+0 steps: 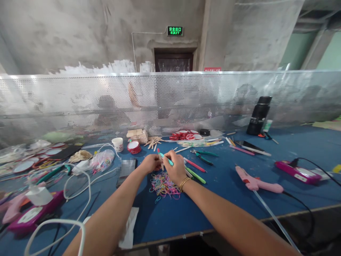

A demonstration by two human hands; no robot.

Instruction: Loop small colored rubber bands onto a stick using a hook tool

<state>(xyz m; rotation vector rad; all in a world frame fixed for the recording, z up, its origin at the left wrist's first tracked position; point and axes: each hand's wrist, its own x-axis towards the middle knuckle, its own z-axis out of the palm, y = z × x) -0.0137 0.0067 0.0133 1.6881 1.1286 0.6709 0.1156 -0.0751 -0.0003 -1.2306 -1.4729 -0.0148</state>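
1. Head view, the hands: the left hand [151, 163] and the right hand [176, 170] meet over the middle of the blue table [226, 202], knuckles almost touching.
2. The left hand is clenched around a pale stick [161, 160] with a pink end, which stands nearly upright out of its fingers.
3. The right hand grasps a teal stick [167, 159], which slants up and to the left. It meets the pale stick in the narrow space between the two hands. A gold bracelet [184, 184] sits on the right wrist.
4. Just beneath and nearer the person, a loose heap of coloured rubber bands [163, 185] lies on the table, right under the right wrist. Neither hand touches it.
5. Right of the right hand, close by, lie a green pen [196, 175] and a pink pen [195, 165]. Green-handled pliers [204, 155] are a little farther back.
6. Left of the left hand lies a dark phone [127, 168], with a red tape roll [134, 147] and a white cup [117, 144] behind it.
7. Well apart to the right rests a pink glue gun [255, 183], and a black bottle [259, 115] stands by the perforated screen [80, 103] at the back.
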